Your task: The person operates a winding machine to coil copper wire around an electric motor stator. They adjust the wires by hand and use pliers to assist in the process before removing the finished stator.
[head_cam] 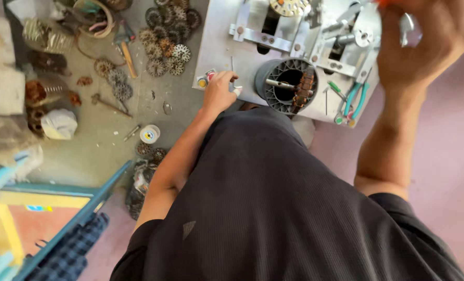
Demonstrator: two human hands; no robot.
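- Nearest the lens, a dark shirt point(273, 208) filled the lower frame as the person bent over a grey metal tabletop point(219, 47).
- Left hand point(219, 92) sat at the tabletop's near edge with fingers curled together, apparently pinching a small pale piece beside two round buttons point(206, 79), one red and one yellow; what the piece was could not be told.
- Right hand point(424, 44) was raised over the machine's far right corner, blurred, fingers bent around something with an orange tip at the frame's top edge; whether it truly gripped it could not be told.
- Between the hands, a grey stator point(286, 86) stood on end in a cut-out of the tabletop, its bore facing up, judged to be set that way so the copper coil point(305, 89) inside could be reached from above.
- Teal-handled pliers point(353, 101) lay just right of the stator, likely kept close for quick use.
- On the floor to the left, toothed metal discs point(167, 39) lay heaped, with a hammer point(125, 47) near them.
- A small round white spool point(149, 133) with a yellow centre label sat alone on the floor, near the left elbow.
- Bottom left, a blue-framed crate point(81, 208) showed a small blue sticker on orange.
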